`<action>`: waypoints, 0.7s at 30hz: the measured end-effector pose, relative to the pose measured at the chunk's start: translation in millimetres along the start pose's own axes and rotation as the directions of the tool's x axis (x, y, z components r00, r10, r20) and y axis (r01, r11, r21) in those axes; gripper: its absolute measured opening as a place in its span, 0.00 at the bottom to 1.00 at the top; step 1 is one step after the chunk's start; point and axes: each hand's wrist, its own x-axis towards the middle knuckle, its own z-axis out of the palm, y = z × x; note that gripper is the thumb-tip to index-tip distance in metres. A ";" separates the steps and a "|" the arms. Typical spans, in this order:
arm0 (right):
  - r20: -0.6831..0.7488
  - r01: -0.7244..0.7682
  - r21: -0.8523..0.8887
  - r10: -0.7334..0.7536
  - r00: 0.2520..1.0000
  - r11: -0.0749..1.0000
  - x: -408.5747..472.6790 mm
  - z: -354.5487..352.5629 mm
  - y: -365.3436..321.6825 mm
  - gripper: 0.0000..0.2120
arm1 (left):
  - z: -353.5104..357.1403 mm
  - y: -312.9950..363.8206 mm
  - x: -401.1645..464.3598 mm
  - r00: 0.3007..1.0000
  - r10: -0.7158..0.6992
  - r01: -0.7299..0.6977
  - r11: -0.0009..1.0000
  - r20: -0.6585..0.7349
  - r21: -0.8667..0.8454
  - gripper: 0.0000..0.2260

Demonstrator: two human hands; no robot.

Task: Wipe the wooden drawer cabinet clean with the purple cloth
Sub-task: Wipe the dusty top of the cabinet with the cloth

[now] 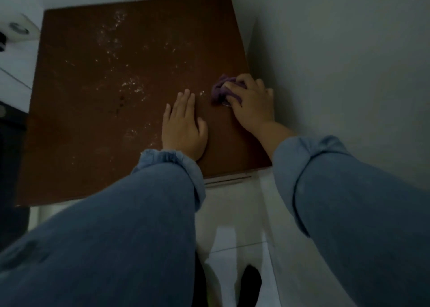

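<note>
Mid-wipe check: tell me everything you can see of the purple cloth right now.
The purple cloth is a small, soft-looking fabric rag, bunched into a wad, not spread flat. It lies on the brown cabinet top close to its right edge, beside the wall. The right hand grips it from above, fingers curled over it and hiding its right part. The left hand rests flat on the wood nearby, not touching it. Whitish specks lie to its left.

dim, bluish cast | soft blur throughout | wide-angle bending at edges

A home room corner: wooden cabinet (130,92) against plain white walls (337,51) on pale floor tiles (232,213).
</note>
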 end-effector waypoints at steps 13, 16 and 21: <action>-0.035 0.102 0.220 -0.097 0.995 0.970 -148.3 -14.5 4.4 0.12 | 0.2 3.3 -2.5 0.999 -0.011 0.010 1.000 -0.044 -0.024 0.27; 0.025 0.104 0.251 -0.114 0.993 0.962 -158.9 -26.1 1.5 0.10 | 1.1 3.3 -4.5 0.999 -0.013 0.013 1.000 -0.037 -0.015 0.27; 0.507 0.030 0.126 -0.090 0.857 0.992 -135.1 -69.1 -10.3 0.11 | 0.0 2.0 -4.7 1.000 -0.008 0.008 1.000 -0.017 -0.010 0.28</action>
